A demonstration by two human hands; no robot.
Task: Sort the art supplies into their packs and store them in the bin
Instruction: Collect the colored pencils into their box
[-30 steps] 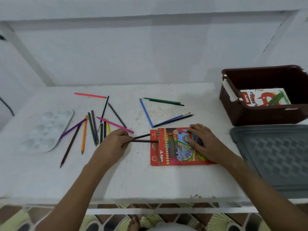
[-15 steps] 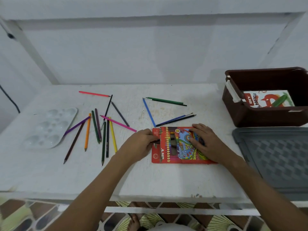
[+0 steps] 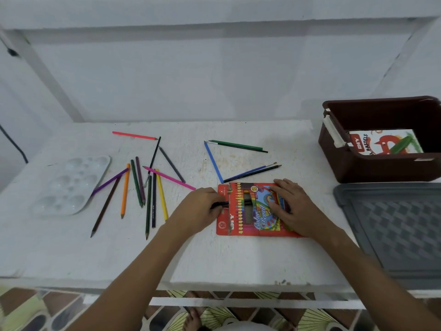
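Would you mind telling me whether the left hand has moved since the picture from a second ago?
Yes. The left hand has moved right, away from the loose pencils, up to the left edge of the red pencil pack, pushing dark pencils in.

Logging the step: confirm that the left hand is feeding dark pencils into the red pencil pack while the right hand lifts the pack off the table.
Wrong on the lift. In the head view the right hand rests on the red pencil pack, which lies flat on the table. The left hand does feed dark pencils in.

Red pack (image 3: 253, 211) with rainbow print; brown bin (image 3: 381, 168); grey chequered lid (image 3: 393, 225); white table (image 3: 119, 259); yellow pencil (image 3: 161, 194).
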